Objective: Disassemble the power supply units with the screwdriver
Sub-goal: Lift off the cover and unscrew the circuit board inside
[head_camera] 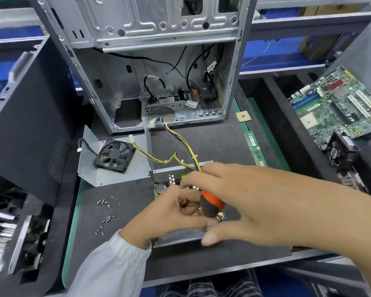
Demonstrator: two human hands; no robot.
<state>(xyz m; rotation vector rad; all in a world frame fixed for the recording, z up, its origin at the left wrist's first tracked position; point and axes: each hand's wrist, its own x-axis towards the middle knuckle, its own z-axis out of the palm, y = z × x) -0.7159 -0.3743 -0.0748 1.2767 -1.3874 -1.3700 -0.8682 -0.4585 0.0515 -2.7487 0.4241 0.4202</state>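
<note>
An opened power supply unit [169,179] lies on the dark mat in front of me, its circuit board and a round capacitor showing at the left. Yellow and purple wires [180,144] run from it up to the computer case. My right hand [244,196] holds a screwdriver with an orange and black handle [212,205] upright over the unit; the tip is hidden. My left hand [171,215], fingers curled, rests against the unit beside the handle; whether it pinches anything is hidden.
An empty computer case [154,67] stands behind the unit. A black fan [115,156] lies on a metal cover plate [90,168]. Several loose screws [104,213] lie at the left, a RAM stick [255,148] and motherboard [341,103] at the right.
</note>
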